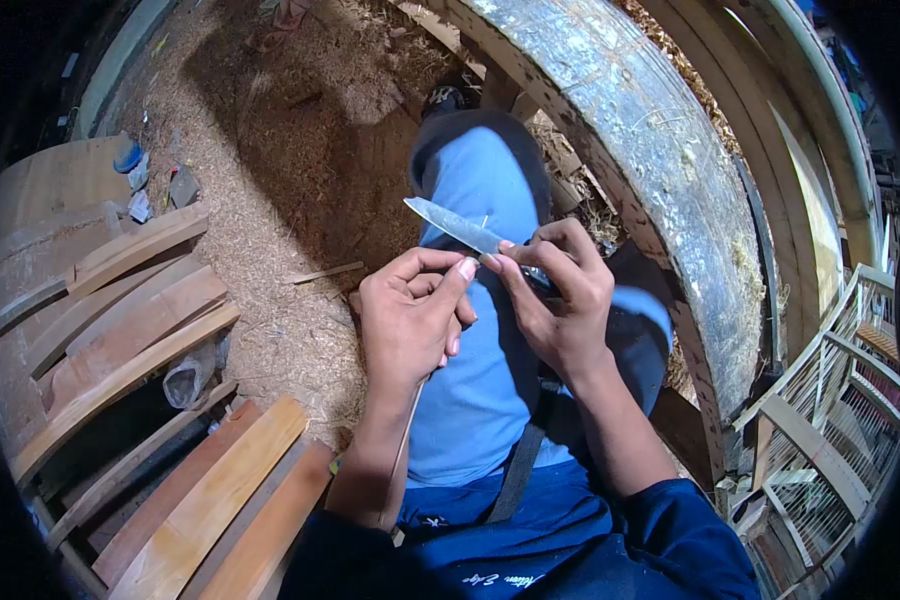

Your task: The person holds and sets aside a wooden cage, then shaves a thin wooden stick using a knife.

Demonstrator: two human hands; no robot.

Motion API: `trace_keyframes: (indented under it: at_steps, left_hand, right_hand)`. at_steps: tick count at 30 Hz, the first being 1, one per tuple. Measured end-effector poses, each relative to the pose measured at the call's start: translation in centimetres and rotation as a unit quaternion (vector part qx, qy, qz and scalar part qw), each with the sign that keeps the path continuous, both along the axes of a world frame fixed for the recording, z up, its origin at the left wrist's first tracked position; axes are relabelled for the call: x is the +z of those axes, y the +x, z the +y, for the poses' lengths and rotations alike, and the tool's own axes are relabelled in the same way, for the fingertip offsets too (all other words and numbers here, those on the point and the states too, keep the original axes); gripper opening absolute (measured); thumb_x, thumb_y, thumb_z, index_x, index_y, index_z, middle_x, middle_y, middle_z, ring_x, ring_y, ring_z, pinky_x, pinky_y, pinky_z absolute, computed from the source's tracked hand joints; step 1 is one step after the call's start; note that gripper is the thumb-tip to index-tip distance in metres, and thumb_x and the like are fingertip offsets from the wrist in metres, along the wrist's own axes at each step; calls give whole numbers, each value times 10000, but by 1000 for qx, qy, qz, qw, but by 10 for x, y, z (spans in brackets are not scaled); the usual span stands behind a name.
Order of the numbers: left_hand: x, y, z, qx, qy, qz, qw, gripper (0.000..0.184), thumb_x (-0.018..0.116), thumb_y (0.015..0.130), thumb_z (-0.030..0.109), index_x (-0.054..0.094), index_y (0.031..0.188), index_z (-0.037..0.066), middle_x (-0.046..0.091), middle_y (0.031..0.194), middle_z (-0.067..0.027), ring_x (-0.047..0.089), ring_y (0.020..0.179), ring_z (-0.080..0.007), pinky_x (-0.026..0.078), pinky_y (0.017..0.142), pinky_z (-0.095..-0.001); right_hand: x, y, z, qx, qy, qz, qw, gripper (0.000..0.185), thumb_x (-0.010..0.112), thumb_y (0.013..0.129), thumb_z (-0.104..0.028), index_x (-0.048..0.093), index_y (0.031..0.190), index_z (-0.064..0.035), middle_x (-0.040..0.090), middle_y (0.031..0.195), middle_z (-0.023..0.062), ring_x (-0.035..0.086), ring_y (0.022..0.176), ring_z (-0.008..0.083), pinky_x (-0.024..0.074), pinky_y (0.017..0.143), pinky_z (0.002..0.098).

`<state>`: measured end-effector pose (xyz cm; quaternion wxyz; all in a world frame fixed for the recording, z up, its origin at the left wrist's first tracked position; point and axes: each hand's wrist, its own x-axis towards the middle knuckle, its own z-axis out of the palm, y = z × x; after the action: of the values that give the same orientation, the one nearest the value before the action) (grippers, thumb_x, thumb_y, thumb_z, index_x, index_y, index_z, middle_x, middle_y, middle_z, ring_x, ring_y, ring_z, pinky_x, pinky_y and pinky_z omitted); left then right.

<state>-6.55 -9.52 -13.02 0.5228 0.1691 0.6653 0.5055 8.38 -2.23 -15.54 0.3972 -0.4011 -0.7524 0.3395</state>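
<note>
While the pointed grey knife (pixel 457 225) angles toward ten o'clock above the leg (pixel 470 390), the right hand (pixel 570 290), fingers bent, grips it; the curled left hand (pixel 408 318) pinches a thin strip (pixel 407 430) trailing toward seven o'clock

The floor (pixel 232 215) carries pale wood shavings (pixel 285 345) and a thin wooden strip (pixel 324 273).

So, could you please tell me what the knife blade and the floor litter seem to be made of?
The knife blade looks like metal, likely steel, with a dull grey, scuffed finish. The floor litter seems to be wood shavings or sawdust, matte and untreated: pale tan, loose flecks.
</note>
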Motion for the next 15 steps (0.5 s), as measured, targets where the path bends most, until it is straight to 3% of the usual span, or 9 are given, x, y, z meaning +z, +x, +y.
trace_keyframes:
  at_steps: [15]
  left_hand:
    - [-5, -4, -10, 9, 10, -31, 999, 191, 715, 1004, 107, 730, 1070, -72, 633, 606, -62, 480, 381, -53, 323, 335, -212]
  right_hand:
    - [-4, -3, -3, 4, -55, 10, 998, 148, 852, 859, -127, 765, 886, -11, 620, 846, 119, 682, 693, 250, 536, 611, 374]
